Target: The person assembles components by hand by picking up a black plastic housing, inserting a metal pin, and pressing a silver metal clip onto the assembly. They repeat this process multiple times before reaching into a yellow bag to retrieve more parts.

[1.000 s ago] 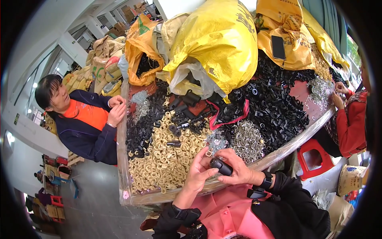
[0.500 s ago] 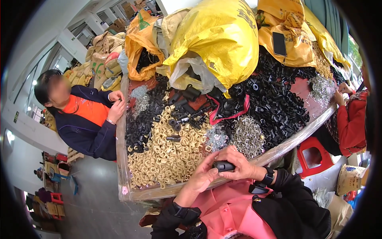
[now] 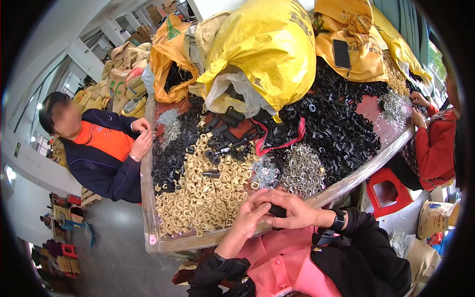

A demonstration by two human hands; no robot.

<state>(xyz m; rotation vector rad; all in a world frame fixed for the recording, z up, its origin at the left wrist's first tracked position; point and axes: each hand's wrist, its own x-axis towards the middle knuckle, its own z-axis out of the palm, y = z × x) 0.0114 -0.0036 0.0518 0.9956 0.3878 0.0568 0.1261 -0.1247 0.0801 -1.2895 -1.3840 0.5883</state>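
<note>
A black cylindrical plastic part (image 3: 277, 211) sits between my two hands, above the table's near edge. My left hand (image 3: 249, 216) grips its left end, the thumb lying along it. Around its other side wrap the fingers of my right hand (image 3: 293, 210). The fingers hide much of the part. Just beyond my hands lie a heap of beige curved plastic pieces (image 3: 198, 203), a small pile of silvery screws (image 3: 264, 172) and a pile of bent metal hooks (image 3: 303, 171).
Black plastic pieces (image 3: 341, 133) cover much of the wood-edged table (image 3: 198, 241). A big yellow sack (image 3: 267, 54) stands at the back, near a pink strap (image 3: 261, 143) and a phone (image 3: 341, 53). People work at left (image 3: 106, 143) and right (image 3: 435, 143). A red stool (image 3: 388, 193) stands at right.
The black part has turned in my hands, and less of it shows. My fingers have shifted around it. The whole view has moved slightly.
</note>
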